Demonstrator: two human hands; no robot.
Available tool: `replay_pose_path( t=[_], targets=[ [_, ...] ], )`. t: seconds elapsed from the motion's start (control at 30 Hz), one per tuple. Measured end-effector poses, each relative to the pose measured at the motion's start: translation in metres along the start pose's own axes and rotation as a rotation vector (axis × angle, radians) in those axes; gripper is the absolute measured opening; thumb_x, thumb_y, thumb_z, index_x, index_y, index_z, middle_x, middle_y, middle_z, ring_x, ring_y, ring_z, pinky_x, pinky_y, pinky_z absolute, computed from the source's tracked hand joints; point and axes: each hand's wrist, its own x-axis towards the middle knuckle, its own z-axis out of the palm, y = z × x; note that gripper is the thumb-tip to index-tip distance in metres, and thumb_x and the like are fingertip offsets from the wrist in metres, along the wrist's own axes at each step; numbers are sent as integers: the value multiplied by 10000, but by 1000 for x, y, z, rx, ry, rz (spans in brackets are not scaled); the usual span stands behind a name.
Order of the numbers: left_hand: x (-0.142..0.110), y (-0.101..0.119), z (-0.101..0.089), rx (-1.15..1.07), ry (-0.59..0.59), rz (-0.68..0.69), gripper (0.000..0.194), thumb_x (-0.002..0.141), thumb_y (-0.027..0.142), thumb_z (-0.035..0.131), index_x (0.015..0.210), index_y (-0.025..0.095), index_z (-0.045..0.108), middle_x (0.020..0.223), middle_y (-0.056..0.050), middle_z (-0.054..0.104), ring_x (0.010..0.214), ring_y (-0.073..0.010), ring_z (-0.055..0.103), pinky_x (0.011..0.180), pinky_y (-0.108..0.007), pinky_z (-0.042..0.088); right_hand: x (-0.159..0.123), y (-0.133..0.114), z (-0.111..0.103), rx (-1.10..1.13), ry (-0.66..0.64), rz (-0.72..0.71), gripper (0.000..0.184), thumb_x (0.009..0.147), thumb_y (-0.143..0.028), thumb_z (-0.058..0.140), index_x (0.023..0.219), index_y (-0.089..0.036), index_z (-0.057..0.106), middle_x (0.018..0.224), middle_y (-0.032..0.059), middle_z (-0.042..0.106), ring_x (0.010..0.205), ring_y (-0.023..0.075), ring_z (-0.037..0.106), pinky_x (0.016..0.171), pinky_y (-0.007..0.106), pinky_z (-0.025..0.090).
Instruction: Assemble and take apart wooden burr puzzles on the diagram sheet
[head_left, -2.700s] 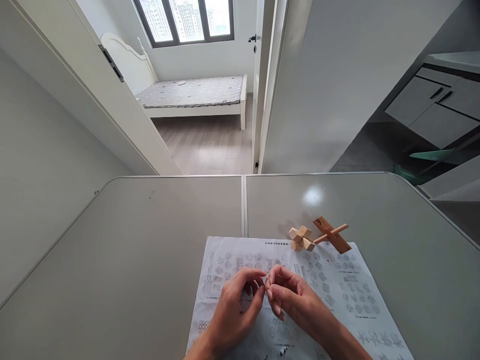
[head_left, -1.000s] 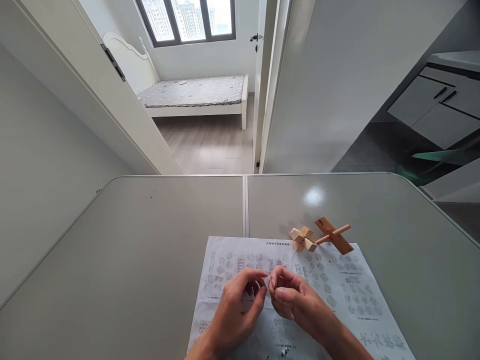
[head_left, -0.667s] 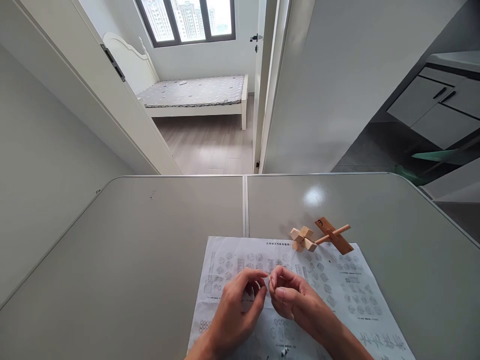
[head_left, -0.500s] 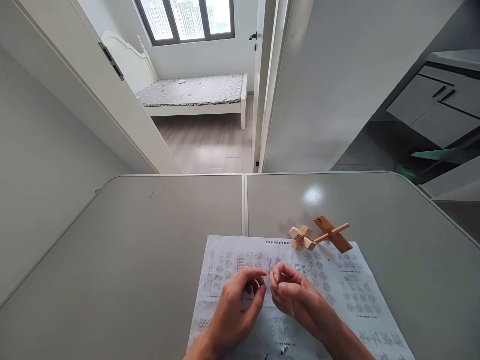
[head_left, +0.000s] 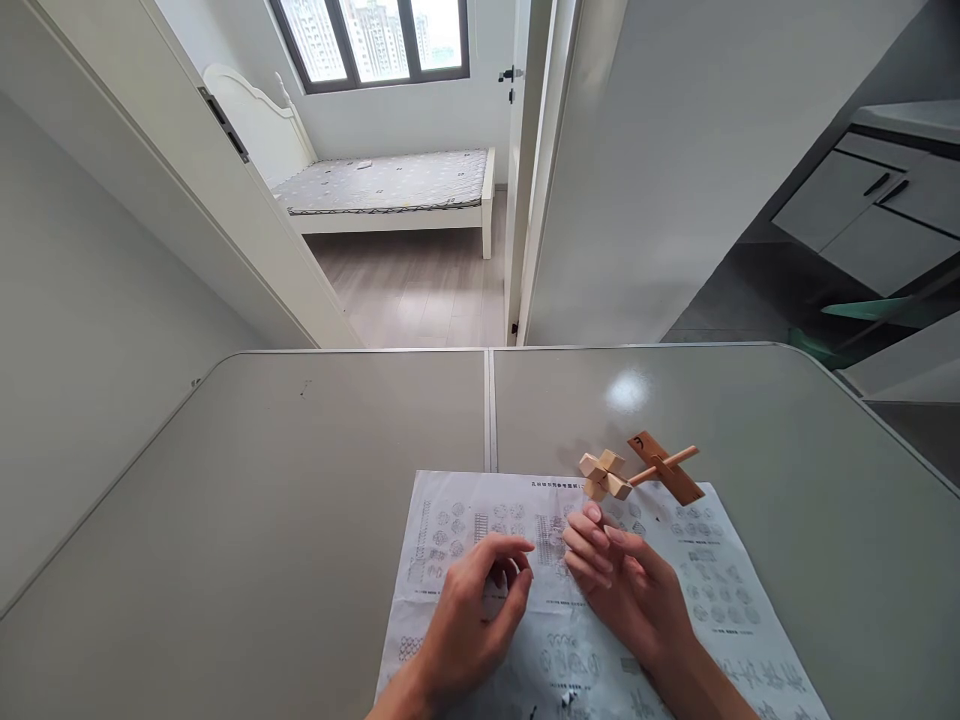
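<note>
Left hand [head_left: 476, 610] curved over printed sheet [head_left: 555, 625], thumb and index apart. Wooden burr [head_left: 605, 475] at sheet's far edge. Right hand [head_left: 634, 585] just nearer; from here I can't tell whether its fingertips pinch anything. Rod-and-plank piece [head_left: 666, 470] beside burr.

My left hand [head_left: 476, 615] and right hand [head_left: 634, 600] held apart, both curled.
From my end, the left makes a loose C, its thumb [head_left: 514, 606] and index finger [head_left: 501, 543] apart at the tips. The right reaches farther forward, fingers [head_left: 586, 550] bunched near its thumb [head_left: 641, 548]; I can't make out whether they touch.
</note>
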Motion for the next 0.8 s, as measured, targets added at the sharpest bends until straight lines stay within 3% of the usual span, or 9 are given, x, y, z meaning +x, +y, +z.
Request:
replay_pose_path(
  t=[0.27,0.4,0.57,0.67,0.8],
  targets=[
    [-1,-1,-1,-53,-5,-48,154,1031,282,580,1149,226,661,926,-50,714,799,-185,648,782,-300,532,0,-6,-1,17,13,-24,268,808,-193,824,905,-212,575,758,-57,406,590,88,343,547,194,460],
    [-3,-1,-5,-172,31,-74,192,1057,359,556,1147,230,667,991,-57,677,844,-186,621,800,-302,501,0,-13,-2,46,-17,-38,323,881,-209,771,743,-222,479,628,-90,282,513,92,249,497,187,432],
    [-1,-8,-14,-536,137,-161,294,1039,490,591,972,210,646,805,-1,543,757,-156,509,763,-278,431,-1,-21,-6,86,-14,-66,401,860,-175,781,676,-221,428,572,-112,216,471,78,183,430,158,359],
    [5,-12,-20,-925,124,-185,418,1003,533,618,775,190,548,755,13,467,662,-129,413,684,-274,398,-2,-24,-11,77,-14,-67,419,867,-182,776,652,-218,418,527,-125,184,446,70,132,403,159,309],
    [11,-8,-27,-1308,142,-307,378,944,375,694,700,183,479,711,33,374,616,-111,341,656,-268,408,-2,-27,-18,67,-2,-88,462,899,-242,757,625,-220,386,500,-132,148,431,64,80,386,168,263]
  ],
)
